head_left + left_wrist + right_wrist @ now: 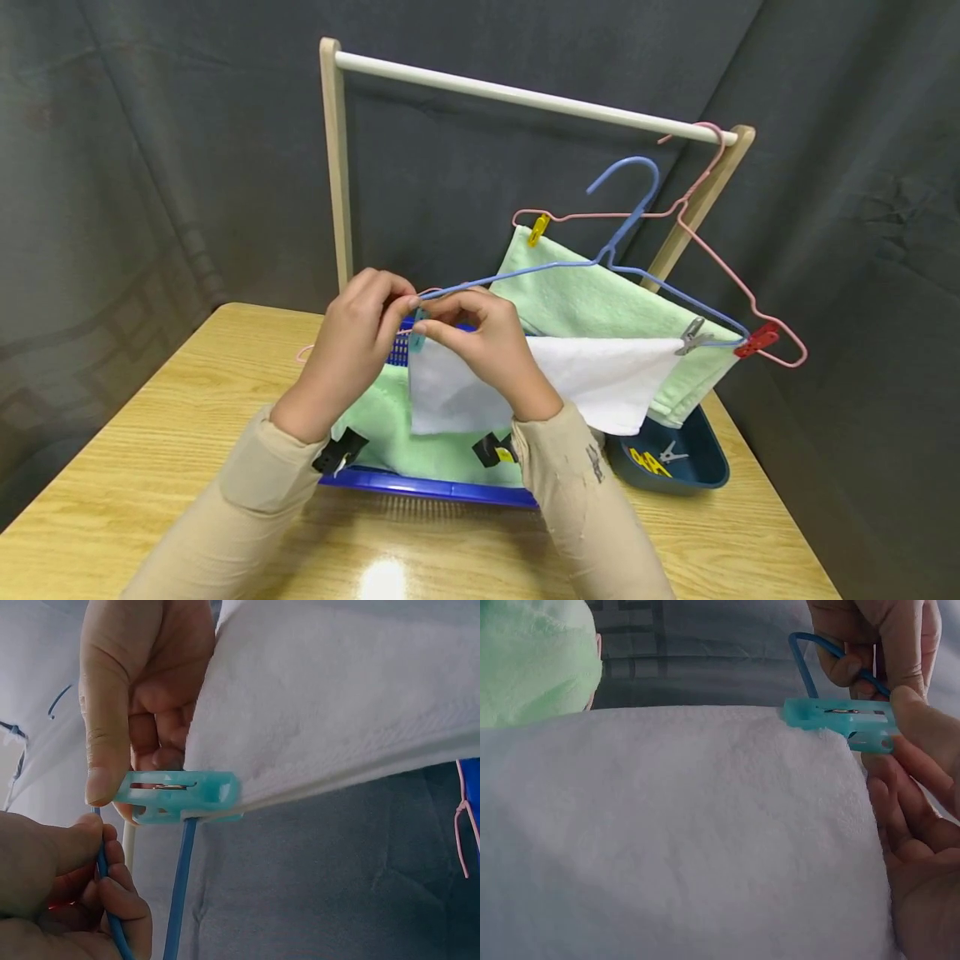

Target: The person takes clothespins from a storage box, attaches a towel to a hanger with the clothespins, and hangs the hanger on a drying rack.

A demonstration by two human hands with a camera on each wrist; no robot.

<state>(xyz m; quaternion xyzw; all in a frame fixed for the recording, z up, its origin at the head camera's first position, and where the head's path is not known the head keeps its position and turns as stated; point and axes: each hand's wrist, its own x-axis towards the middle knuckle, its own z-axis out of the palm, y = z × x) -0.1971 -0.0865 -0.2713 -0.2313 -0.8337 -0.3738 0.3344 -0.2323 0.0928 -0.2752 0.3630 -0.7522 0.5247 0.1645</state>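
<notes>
Between thumb and fingers, my left hand (366,321) pinches the left end of a blue wire hanger (543,267). Beside it, my right hand (487,342) grips a teal clothespin (180,796) by its handle ends. That clothespin's jaws sit over a corner of a white towel (682,825) and the hanger's lower bar, as the left wrist view shows. The towel hangs from the bar, its other top corner held by a grey clothespin (692,337). The hanger's hook (633,167) points up, free of the rack.
A wooden rack with a white rod (510,96) carries a pink hanger (720,242) with a green towel (592,287) clipped on. Below my hands, a blue basket (435,490) holds more green cloth (390,433). At right stands a dark bin (697,467) with yellow and grey clothespins.
</notes>
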